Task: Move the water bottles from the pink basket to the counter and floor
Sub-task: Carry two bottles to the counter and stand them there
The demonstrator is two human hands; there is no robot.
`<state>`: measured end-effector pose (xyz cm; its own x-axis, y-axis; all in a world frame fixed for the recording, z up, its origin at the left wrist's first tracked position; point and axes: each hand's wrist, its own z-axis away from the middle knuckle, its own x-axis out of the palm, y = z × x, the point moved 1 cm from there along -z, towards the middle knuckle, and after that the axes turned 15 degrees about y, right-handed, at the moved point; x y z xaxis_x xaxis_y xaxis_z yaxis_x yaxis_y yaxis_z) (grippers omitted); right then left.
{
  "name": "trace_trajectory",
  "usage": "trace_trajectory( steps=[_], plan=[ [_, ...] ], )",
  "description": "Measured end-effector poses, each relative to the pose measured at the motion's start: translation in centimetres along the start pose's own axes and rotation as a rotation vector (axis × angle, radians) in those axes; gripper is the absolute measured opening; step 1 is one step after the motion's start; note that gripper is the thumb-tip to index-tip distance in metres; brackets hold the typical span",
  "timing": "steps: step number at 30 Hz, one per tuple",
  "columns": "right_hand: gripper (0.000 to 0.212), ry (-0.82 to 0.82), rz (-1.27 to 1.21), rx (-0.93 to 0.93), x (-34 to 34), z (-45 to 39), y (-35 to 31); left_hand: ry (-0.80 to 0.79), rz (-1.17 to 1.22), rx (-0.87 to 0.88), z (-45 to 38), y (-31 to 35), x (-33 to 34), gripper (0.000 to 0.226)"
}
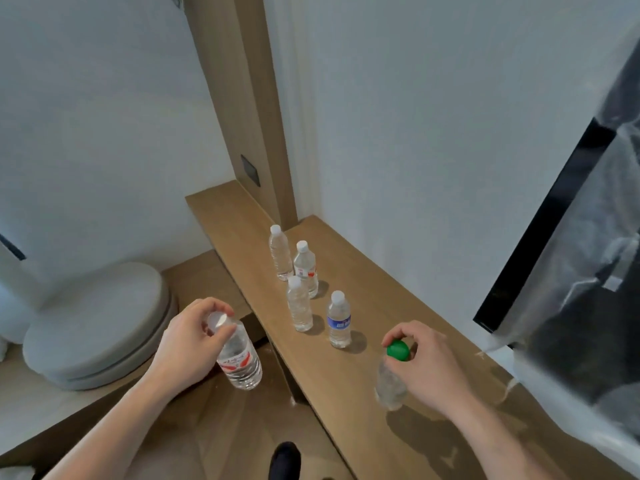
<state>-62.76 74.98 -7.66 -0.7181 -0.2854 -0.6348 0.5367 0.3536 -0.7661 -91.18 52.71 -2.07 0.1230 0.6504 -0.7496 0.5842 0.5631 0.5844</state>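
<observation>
My left hand (187, 341) grips the neck of a clear water bottle with a white cap and red label (239, 358), held in the air left of the wooden counter (346, 368). My right hand (426, 362) pinches the top of a green-capped bottle (391, 382) over the counter's near part. Several white-capped bottles stand on the counter beyond: a blue-labelled one (339, 323), an unlabelled one (299, 304), a red-labelled one (306, 268) and the farthest one (280, 252). The pink basket is not in view.
A grey round cushioned seat (97, 323) sits low at the left. A wooden post (249, 109) rises at the counter's far end. A dark screen under plastic wrap (571, 220) leans at the right. Wooden floor (221, 427) lies below, with a dark shoe (285, 460).
</observation>
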Motion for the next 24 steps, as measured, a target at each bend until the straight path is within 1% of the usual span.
trace_trajectory(
  steps=[5,10,15,20,24],
  plan=[
    [0.022,0.064,0.048,0.086,3.0,-3.6,0.9,-0.094,-0.016,0.069,-7.4,-2.8,5.5,0.014],
    [0.027,0.117,0.091,0.224,6.4,-7.0,1.3,-0.207,-0.048,0.129,-14.6,-6.0,11.6,0.016],
    [0.029,0.150,0.181,0.331,9.4,-9.6,0.9,-0.313,-0.037,0.176,-20.6,-7.9,16.3,0.020],
    [0.029,0.173,0.230,0.430,11.6,-10.7,1.0,-0.418,-0.049,0.235,-24.2,-8.9,20.2,0.020],
    [0.029,0.199,0.260,0.515,12.9,-10.8,1.0,-0.461,-0.077,0.284,-25.4,-9.3,21.8,0.016]
  ],
)
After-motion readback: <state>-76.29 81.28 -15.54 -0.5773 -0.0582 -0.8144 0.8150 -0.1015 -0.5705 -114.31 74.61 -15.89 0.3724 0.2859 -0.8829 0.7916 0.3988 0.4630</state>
